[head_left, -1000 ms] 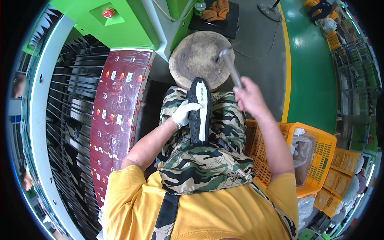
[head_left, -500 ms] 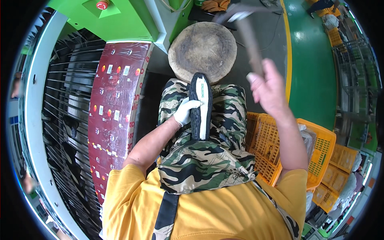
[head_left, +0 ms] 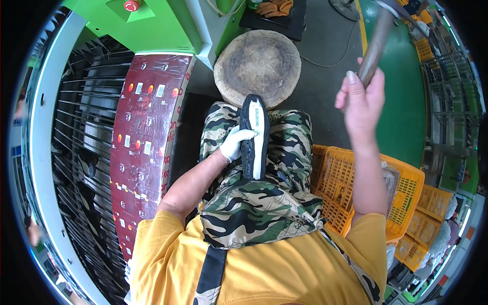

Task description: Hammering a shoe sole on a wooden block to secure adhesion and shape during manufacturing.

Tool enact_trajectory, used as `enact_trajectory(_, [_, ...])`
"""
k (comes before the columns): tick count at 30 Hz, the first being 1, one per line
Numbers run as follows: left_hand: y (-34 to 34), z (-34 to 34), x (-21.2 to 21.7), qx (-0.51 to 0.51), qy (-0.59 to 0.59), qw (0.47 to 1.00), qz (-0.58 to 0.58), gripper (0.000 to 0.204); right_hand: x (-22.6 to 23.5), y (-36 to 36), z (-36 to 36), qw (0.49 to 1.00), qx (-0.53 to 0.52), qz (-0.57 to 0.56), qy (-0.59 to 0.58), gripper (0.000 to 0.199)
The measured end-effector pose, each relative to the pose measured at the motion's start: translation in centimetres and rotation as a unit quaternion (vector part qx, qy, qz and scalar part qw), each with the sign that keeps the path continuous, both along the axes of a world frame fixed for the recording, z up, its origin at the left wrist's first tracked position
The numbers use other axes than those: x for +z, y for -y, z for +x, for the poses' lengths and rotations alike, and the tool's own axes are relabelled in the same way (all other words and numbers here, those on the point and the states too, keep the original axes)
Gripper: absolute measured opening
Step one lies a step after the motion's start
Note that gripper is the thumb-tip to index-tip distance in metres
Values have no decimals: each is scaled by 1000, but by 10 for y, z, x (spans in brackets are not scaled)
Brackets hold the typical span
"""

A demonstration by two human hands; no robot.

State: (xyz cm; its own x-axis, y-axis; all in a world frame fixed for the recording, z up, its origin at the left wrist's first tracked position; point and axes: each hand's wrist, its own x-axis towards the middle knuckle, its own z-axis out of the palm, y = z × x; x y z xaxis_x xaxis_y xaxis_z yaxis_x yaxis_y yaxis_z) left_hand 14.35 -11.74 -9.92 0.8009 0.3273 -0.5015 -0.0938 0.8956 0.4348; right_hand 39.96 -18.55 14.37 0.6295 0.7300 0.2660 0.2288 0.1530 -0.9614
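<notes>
One ridged blk/wht sole [head_left: 258, 142], brn-handled hammer [head_left: 376, 48], rnd rough wood block [head_left: 257, 66]

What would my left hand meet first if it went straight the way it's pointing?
The black-and-white sole-shaped piece, which your left hand is holding. Past it, the camouflage trousers seem next in line, though depth is hard to judge.

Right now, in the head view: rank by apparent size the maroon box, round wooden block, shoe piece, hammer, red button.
1. Maroon box
2. Round wooden block
3. Shoe piece and hammer: unsure; the right hand hides part of the hammer, which may sit nearer the camera
4. Red button
</notes>
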Motion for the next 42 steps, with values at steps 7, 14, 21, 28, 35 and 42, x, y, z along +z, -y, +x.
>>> enact_trajectory(7, [1,4,-7,6,23,999,-30,38,-38,4,-11,879,225,-384,172,29])
enact_trajectory(14, [-2,10,1,-6,14,999,-35,38,-61,2,-19,989,21,-41,143,24])
enact_trajectory(21, [9,-3,-4,12,17,999,-33,38,9,3,-11,947,175,-244,112,32])
enact_trajectory(28, [0,14,3,-6,27,999,-23,37,-91,26,-10,934,57,-187,298,30])
enact_trajectory(35, [2,2,-6,17,31,999,-29,41,26,5,-8,984,107,-134,41,29])
enact_trajectory(42, [2,11,-4,0,27,999,-32,39,-94,45,-16,810,255,-408,334,25])
